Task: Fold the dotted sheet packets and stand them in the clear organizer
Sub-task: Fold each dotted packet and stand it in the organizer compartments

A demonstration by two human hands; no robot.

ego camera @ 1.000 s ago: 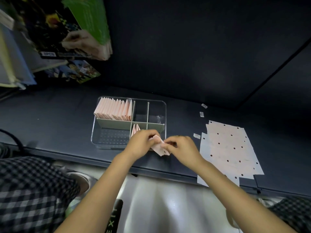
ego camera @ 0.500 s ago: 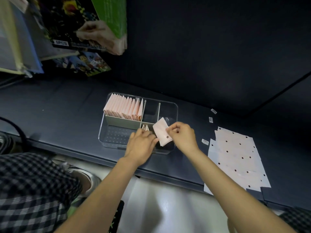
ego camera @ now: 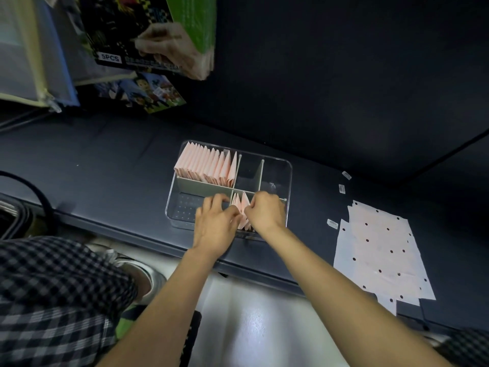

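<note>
The clear organizer (ego camera: 287, 170) sits on the dark counter, split by grey dividers. Its far-left compartment holds a row of several upright pink folded packets (ego camera: 209, 165). In the near-middle compartment stand a few folded packets (ego camera: 242, 205). My right hand (ego camera: 266, 211) pinches the rightmost of these from above, down inside the compartment. My left hand (ego camera: 215, 221) rests against the packets' left side, fingers curled at the compartment edge. A flat pile of unfolded dotted sheets (ego camera: 381, 250) lies on the counter to the right.
Small white paper scraps (ego camera: 332, 223) lie between organizer and sheets. Colourful boxes and a folder (ego camera: 127, 35) hang over the counter at upper left. A checked-clothed leg (ego camera: 53, 287) is at lower left, and a black cable (ego camera: 39, 194) curves at the left edge.
The folded packet my right hand held above the organizer has gone down into the near-middle compartment. Both hands moved forward over the organizer.
</note>
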